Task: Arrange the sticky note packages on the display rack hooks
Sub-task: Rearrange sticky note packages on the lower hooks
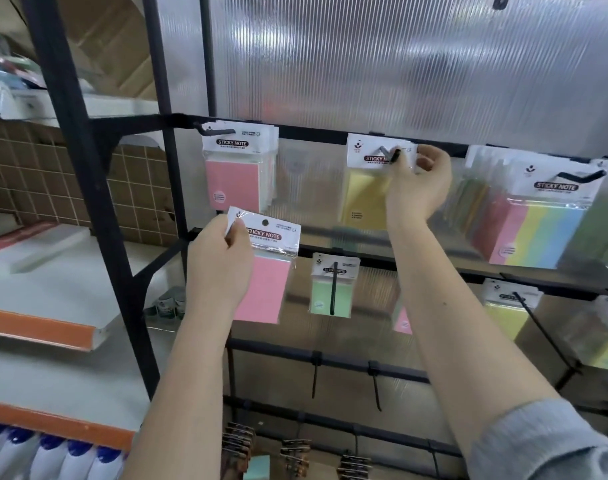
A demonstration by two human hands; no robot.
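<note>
my right hand (418, 183) pinches the yellow pack's (368, 188) glossy white header card at its right edge, threading its hole over the black hook (392, 156) on the top rail; the hook's long axis points out at me, so the card has to slide straight back along it. my left hand (223, 258) grips 1 pink pack (264, 268), flat, film-wrapped, hanging long-axis down, below-left of that hook.
</note>
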